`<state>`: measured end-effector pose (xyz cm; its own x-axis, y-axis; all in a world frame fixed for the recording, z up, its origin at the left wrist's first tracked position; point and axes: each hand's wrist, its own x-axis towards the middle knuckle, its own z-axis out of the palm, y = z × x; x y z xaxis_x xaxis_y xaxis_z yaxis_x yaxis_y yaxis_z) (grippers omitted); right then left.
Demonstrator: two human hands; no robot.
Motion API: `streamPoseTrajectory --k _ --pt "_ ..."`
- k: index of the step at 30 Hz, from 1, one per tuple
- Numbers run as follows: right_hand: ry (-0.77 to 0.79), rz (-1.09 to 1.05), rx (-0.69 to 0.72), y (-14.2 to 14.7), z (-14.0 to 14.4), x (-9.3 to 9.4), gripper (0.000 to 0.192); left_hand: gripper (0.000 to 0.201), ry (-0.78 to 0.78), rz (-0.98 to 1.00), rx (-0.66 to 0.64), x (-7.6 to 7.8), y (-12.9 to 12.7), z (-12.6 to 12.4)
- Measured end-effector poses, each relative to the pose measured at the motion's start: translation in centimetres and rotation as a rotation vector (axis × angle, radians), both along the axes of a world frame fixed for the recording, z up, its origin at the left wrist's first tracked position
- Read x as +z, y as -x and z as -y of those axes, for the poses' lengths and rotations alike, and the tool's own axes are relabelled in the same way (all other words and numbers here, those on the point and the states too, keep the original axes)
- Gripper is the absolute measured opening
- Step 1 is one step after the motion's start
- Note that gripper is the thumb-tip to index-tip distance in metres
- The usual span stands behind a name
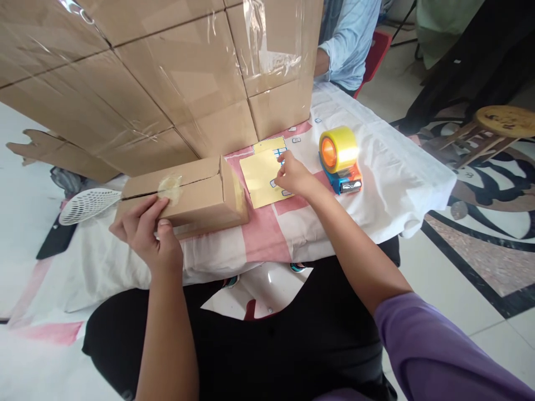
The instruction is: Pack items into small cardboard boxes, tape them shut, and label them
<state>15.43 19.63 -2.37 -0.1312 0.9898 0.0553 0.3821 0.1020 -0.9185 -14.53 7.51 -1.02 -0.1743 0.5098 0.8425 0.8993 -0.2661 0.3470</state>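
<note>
Small cardboard box (188,195): lies on table (388,184) near its front edge, left of centre; long axis runs left-right along that edge, taped top seam along same line, one end face toward yellow sheet (261,178).
Left hand (146,234): fingers curled over box's front left corner, thumb pressed on front face.
Right hand (292,174): fingertips pinched on sheet's right edge; what they hold, cannot tell.
Tape dispenser (339,159): just right of that hand.
White mesh swatter (90,205): at box's left end.
Stacked cartons (167,78): along far edge.

Cloth-covered table (401,184), small carton (196,195), yellow sheet (259,178), tape dispenser (340,161), stacked cartons (167,78)
</note>
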Motion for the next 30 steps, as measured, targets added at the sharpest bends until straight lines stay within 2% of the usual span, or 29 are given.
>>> streamPoseTrajectory --k 3,11,17,22,26,30 --pt "0.119 0.145 0.007 -1.6 -0.6 -0.3 0.057 0.033 -0.014 -0.001 -0.008 0.0 0.0 0.0" --pt "0.116 0.174 0.054 -3.3 -0.4 0.7 0.084 0.032 -0.041 -0.006 -0.058 -0.2 0.2 -0.1" --pt "0.022 0.329 0.078 -2.8 -0.5 0.7 0.076 0.030 -0.012 -0.039 -0.087 -0.3 0.7 0.0" --pt "0.114 0.423 0.118 -3.1 0.9 2.8 0.072 0.031 0.011 -0.011 -0.077 -0.2 0.6 0.2" --pt "0.215 0.315 0.142 -4.0 1.9 4.4 0.074 0.030 0.030 -0.022 -0.063 -0.1 0.5 0.4" --pt "0.254 0.173 0.124 -4.3 2.0 4.7 0.068 0.030 0.010 -0.029 -0.065 0.0 0.5 0.4"
